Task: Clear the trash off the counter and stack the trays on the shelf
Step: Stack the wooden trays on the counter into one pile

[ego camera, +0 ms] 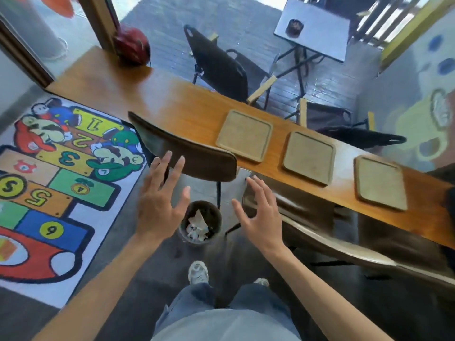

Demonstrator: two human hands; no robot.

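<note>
Three flat tan trays lie in a row on the long wooden counter [138, 94]: a left tray [245, 135], a middle tray [309, 157] and a right tray [380, 183]. All three look bare. On the floor below stands a dark round bin [200, 223] holding crumpled white paper. My left hand [161, 198] hovers open just left of the bin, fingers spread. To the bin's right, my right hand [261, 212] is also open and holds nothing. Both hands are in front of the counter, apart from the trays.
A brown chair back [187, 148] stands before the counter behind my left hand; a second chair [344, 244] sits at right. A red helmet [131, 44] rests at the counter's far left end. A colourful hopscotch rug [54, 183] covers the floor at left.
</note>
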